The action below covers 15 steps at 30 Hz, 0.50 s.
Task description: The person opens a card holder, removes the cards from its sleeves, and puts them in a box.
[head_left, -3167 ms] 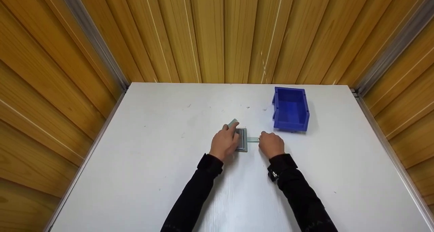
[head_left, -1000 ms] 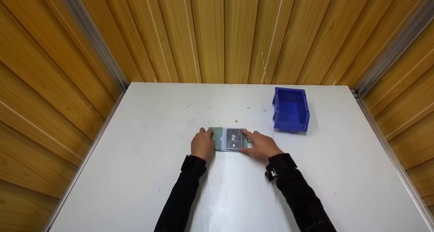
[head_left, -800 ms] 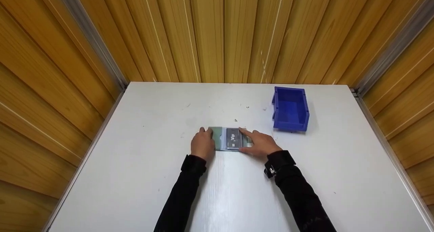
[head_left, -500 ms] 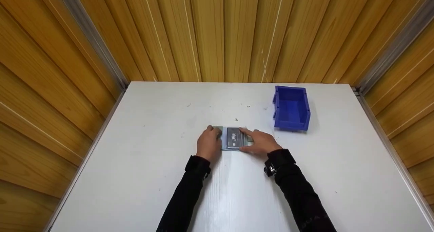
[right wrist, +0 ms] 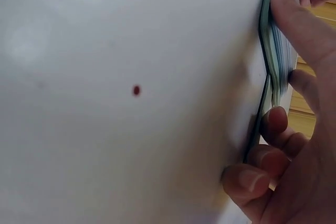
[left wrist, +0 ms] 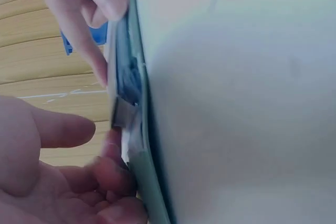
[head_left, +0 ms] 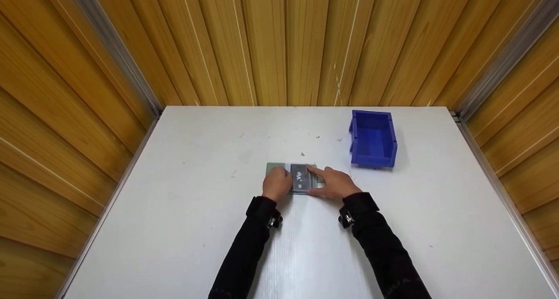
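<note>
An open green card holder (head_left: 274,164) lies flat on the white table. Its clear sleeves are stacked on the right half, with a dark card marked "Vip" (head_left: 299,177) on top. My right hand (head_left: 335,183) grips that half, thumb at the near edge and index finger at the far edge. Part of a green strap (head_left: 321,180) shows under this hand. My left hand (head_left: 277,183) covers much of the left half, fingers curled at the card's left edge. In the left wrist view, its thumb stands apart from the sleeves (left wrist: 126,111); whether the fingers pinch one I cannot tell.
A blue plastic bin (head_left: 373,139) stands at the back right of the white table (head_left: 196,211). Wood-look panels (head_left: 262,46) rise behind the table and along both sides. Small dark specks mark the tabletop.
Earlier the holder's cover was raised; it then lay open. Over the last second my left hand has moved right from the holder's left edge to the card's edge. The right hand keeps its grip.
</note>
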### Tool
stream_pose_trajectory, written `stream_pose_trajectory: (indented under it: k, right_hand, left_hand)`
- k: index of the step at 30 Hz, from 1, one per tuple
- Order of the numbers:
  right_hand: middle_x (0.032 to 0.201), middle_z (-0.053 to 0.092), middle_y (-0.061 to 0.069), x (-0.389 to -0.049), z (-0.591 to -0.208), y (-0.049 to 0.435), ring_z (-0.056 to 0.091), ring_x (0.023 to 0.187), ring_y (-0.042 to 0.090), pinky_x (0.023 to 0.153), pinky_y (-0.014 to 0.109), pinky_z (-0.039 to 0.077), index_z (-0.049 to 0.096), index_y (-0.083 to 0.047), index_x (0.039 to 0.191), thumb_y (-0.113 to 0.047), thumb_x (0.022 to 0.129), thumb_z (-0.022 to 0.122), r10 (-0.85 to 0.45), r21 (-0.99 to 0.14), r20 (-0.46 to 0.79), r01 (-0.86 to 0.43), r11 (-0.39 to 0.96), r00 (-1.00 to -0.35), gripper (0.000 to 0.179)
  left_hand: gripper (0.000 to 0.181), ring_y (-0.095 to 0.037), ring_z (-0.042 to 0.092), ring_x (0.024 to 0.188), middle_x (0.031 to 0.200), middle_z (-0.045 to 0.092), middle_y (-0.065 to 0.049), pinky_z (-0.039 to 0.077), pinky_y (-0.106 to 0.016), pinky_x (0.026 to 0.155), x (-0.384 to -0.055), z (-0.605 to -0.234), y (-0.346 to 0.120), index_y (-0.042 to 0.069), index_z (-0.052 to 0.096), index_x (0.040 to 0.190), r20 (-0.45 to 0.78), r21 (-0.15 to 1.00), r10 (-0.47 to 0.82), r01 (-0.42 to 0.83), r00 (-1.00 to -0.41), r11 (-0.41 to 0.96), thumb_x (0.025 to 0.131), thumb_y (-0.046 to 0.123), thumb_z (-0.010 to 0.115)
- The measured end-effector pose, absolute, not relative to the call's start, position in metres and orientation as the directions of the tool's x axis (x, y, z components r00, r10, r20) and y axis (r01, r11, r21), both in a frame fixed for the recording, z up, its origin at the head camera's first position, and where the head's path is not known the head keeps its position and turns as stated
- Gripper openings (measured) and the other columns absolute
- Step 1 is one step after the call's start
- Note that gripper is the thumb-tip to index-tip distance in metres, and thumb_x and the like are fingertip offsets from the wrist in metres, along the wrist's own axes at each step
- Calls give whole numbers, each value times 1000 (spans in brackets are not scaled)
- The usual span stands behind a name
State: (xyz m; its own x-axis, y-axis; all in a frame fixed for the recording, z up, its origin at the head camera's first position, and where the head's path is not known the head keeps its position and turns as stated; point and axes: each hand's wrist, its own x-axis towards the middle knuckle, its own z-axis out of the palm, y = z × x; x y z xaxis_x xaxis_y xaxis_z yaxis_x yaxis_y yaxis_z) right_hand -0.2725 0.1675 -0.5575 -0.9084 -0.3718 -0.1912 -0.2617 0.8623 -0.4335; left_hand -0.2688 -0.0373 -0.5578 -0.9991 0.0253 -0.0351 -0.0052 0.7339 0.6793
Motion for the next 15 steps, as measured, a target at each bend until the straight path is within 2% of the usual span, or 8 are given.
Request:
stream_pose_trajectory:
  k: [2,4,7,13,15]
  right_hand:
    - [135,60,28,-273,-558,167,62,117,42,102,58,49,41,-32,160,-54,87,78,-374,-441,-187,-263,858,-908,84]
    - [140,58,30,-272,-557,167,61,123,44,104,59,48,41,-31,160,-54,87,78,-376,-442,-184,-266,857,-908,85]
    - [141,58,29,-273,-556,167,60,124,44,104,59,48,41,-30,160,-54,87,79,-381,-445,-185,-269,854,-906,86]
    - [137,63,24,-276,-554,168,62,119,38,101,55,49,40,-30,160,-53,85,81,-384,-453,-188,-267,850,-904,88]
    - [131,65,22,-277,-554,167,63,113,36,98,53,50,40,-31,160,-53,85,82,-380,-453,-194,-260,853,-905,88]
  left_hand:
    - [28,-20,54,69,81,69,-12,52,-42,69,-269,-559,-37,5,66,75,-41,656,21,-11,-999,755,99,16,55]
    - [27,-20,56,72,87,72,-14,54,-45,73,-270,-559,-37,4,69,82,-51,635,11,-24,-999,772,100,18,55]
    - [26,-20,58,73,86,71,-10,54,-43,71,-270,-561,-37,7,69,83,-60,613,2,-35,-998,789,101,20,56]
    - [23,-20,62,76,88,72,-7,53,-41,72,-272,-564,-36,9,71,91,-53,604,12,-22,-999,797,103,21,57]
    - [22,-20,61,76,87,71,-7,52,-41,71,-272,-565,-37,9,70,90,-55,608,17,-20,-998,793,104,22,57]
